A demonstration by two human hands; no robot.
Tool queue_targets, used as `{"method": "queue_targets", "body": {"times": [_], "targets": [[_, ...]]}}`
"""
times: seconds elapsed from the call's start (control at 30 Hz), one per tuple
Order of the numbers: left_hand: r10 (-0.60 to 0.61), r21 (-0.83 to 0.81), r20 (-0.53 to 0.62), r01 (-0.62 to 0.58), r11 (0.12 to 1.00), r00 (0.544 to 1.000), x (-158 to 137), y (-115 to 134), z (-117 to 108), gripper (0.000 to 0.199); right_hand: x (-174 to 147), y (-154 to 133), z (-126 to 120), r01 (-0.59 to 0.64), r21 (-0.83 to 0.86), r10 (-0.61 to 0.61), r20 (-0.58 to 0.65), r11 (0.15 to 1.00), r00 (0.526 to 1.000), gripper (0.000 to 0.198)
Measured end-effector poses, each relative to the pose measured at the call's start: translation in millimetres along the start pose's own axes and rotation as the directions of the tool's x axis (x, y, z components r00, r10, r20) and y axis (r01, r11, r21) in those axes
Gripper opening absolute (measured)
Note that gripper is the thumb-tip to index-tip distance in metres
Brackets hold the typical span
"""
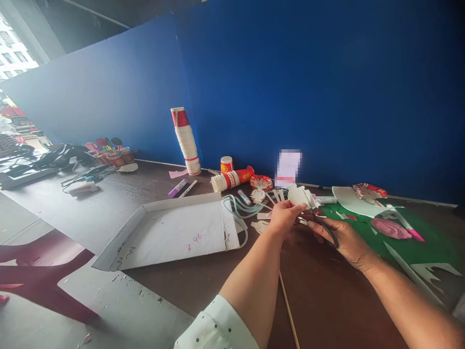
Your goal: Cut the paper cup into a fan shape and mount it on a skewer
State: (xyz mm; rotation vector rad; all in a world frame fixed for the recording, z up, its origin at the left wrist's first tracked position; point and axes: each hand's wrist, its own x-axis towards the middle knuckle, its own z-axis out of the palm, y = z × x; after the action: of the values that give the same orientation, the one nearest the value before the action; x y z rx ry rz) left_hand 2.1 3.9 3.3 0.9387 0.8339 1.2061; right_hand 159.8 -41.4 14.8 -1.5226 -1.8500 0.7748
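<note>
Daylight pours in from the far left, bleaching the building (14,55) and leaving sheen on the table (112,206). The blue wall (345,87) dims rightward; pixelation hides a card (288,167).

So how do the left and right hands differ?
The left hand holds pale paper; the right hand holds scissors. The left arm shows a dotted sleeve; the right arm shows no clear sleeve. The left hand sits higher in the picture than the right. Both are bare and close together.
</note>
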Motion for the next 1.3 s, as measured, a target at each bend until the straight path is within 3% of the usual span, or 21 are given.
{"method": "queue_targets", "body": {"times": [0.97, 1.3], "targets": [[-0.072, -0.021, -0.064, 0.070, 0.997, 0.995, -4.5, 8.6, 4.6, 0.024, 1.8, -2.1, 2.6, -0.024, 0.056, 0.025, -0.027, 0.998, 0.999, 0.048], [-0.007, -0.032, -0.094, 0.004, 0.999, 0.996, -1.1, 4.9, 3.2, 0.028, -0.3, 1.0, 3.2, -0.033, 0.122, 0.033, 0.005, 0.992, 0.999, 0.045]]}}
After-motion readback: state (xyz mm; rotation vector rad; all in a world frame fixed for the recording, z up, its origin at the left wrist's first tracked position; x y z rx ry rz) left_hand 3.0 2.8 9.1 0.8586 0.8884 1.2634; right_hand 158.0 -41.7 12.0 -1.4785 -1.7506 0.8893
